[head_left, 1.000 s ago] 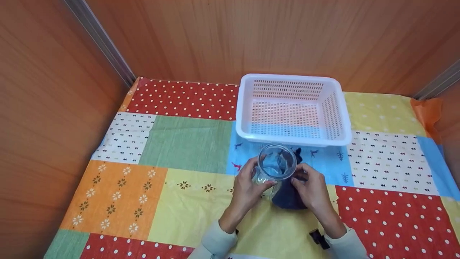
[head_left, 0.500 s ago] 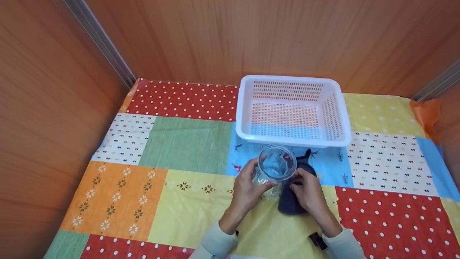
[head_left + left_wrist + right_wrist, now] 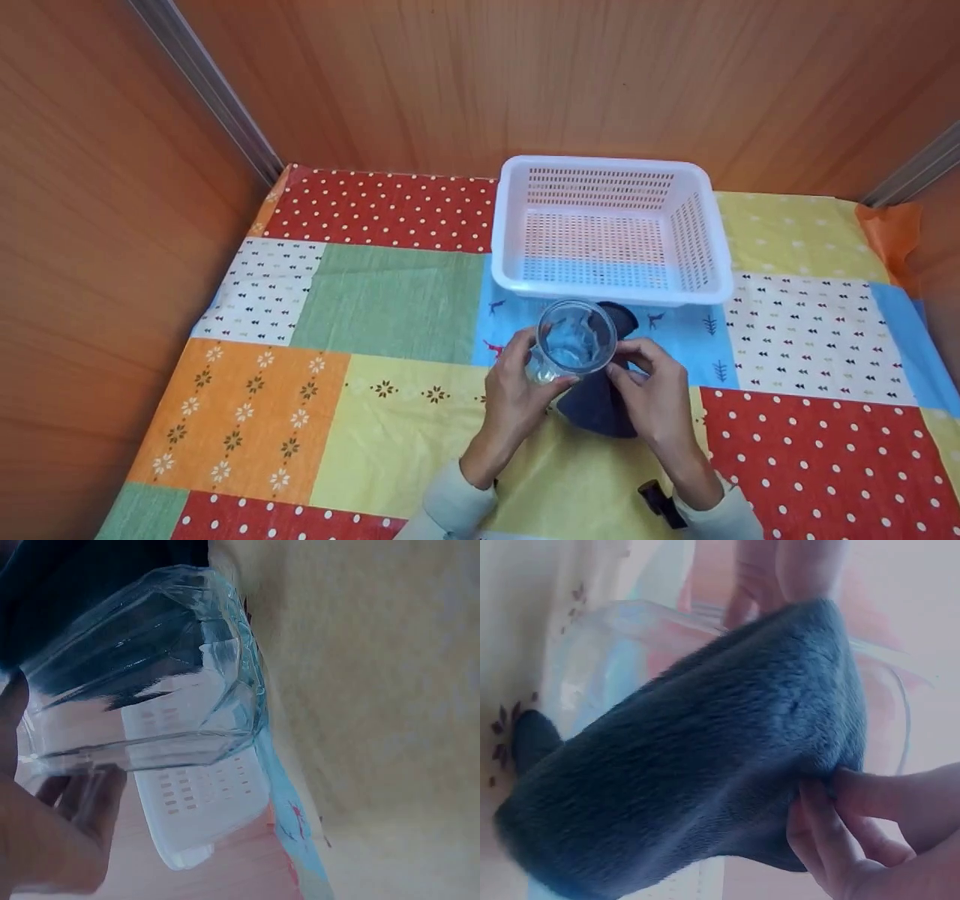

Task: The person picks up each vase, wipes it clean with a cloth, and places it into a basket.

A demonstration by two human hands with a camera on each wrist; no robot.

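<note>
A clear faceted drinking glass (image 3: 574, 341) is gripped at its side by my left hand (image 3: 517, 394), its round mouth facing up toward the head camera. My right hand (image 3: 651, 390) pinches a dark navy plush cloth (image 3: 598, 409) right beside the glass. In the right wrist view the cloth (image 3: 675, 742) hangs in a broad fold from thumb and fingertips and covers part of the glass. Seen from the left wrist, the glass (image 3: 150, 675) has flat sides and a thick base, with dark cloth behind it.
Just beyond the hands stands a white perforated plastic basket (image 3: 611, 289). A patchwork-print tablecloth (image 3: 405, 300) covers the table. Wooden panels (image 3: 450, 82) rise at the back and sides. Loose orange material (image 3: 891, 240) hangs at the right edge.
The navy cloth has swung about and shifted along the glass's right side, with the right hand moving slightly. My left hand and the glass have stayed nearly in place.
</note>
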